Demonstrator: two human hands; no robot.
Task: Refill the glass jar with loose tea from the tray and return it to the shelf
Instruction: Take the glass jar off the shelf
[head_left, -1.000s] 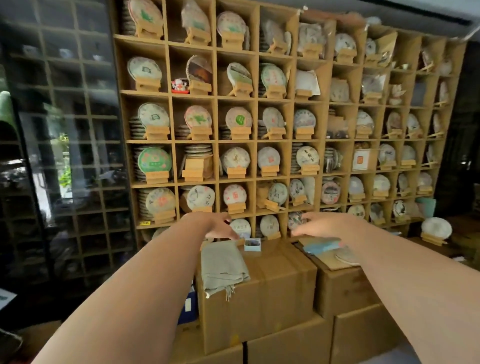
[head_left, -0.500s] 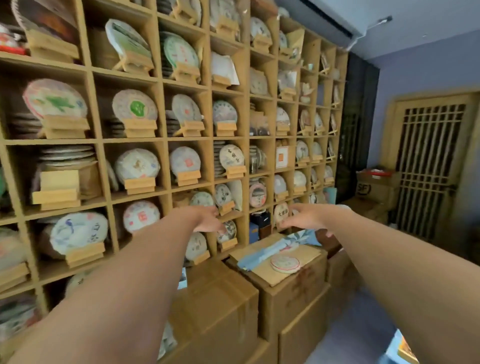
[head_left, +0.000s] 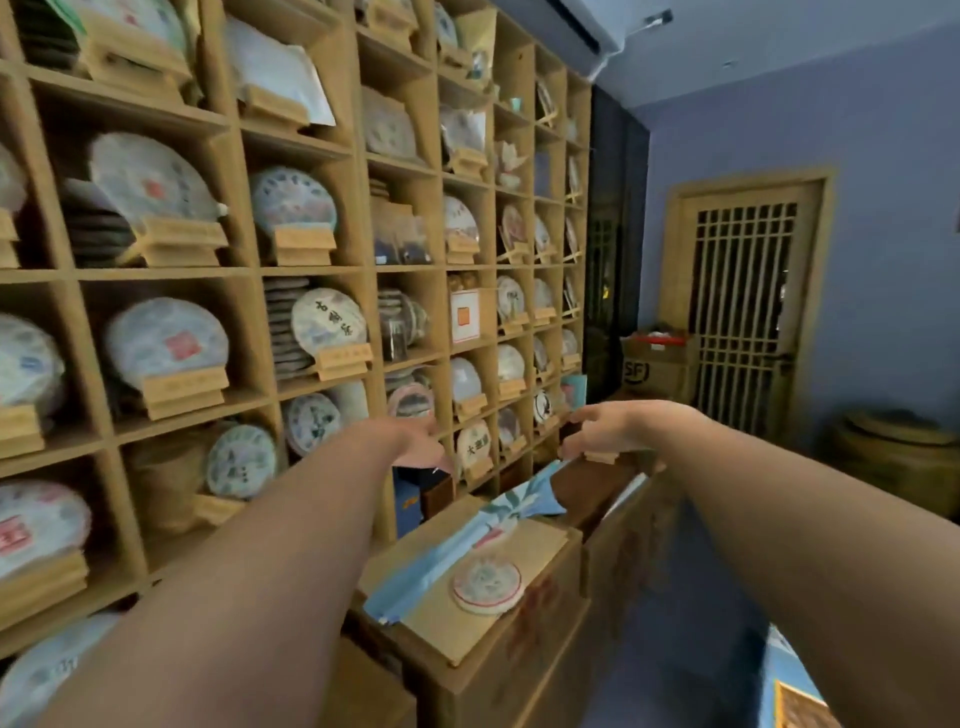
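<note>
A tall wooden shelf (head_left: 363, 270) of wrapped tea cakes on stands fills the left. In one middle compartment stands what looks like a dark glass jar (head_left: 395, 338), blurred. Both my arms reach forward at the lower shelf rows. My left hand (head_left: 415, 436) hovers in front of a low compartment, fingers apart, holding nothing. My right hand (head_left: 602, 431) is level with it, farther right, fingers spread over a dark box, also holding nothing. No tray is in view.
Stacked cardboard boxes (head_left: 519, 649) stand against the shelf foot below my hands, carrying a round tea cake (head_left: 485, 584) and blue patterned paper (head_left: 467, 540). A carton (head_left: 657, 364), a lattice door (head_left: 743, 312) and a large woven basket (head_left: 893, 457) lie to the right.
The view has swung right and closer along the shelf, bringing the door and the purple wall into sight. Both arms stay stretched forward with nothing in either hand.
</note>
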